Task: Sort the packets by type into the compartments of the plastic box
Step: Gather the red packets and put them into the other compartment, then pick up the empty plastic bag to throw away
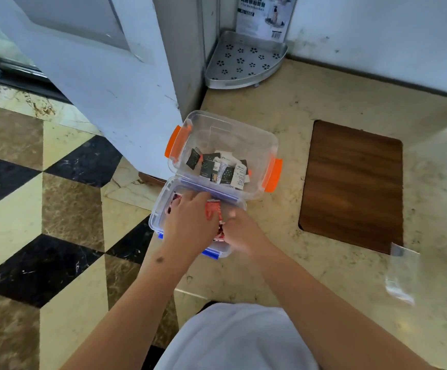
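Two clear plastic boxes stand on the floor. The far box (259,141), with orange clips, holds several black and white packets (218,168) heaped at its near side. The near box (158,209), with blue clips, holds red and white packets (213,209). Both of my hands are inside the near box. My left hand (190,222) lies flat over the red packets, fingers spread. My right hand (241,231) is curled over red packets at the box's near right; it is blurred, and its grip is unclear.
A white door (97,62) stands just left of the far box. A metal corner shelf (243,62) sits at the back wall. A brown wooden board (353,182) lies to the right, with a clear plastic bag (401,273) near it.
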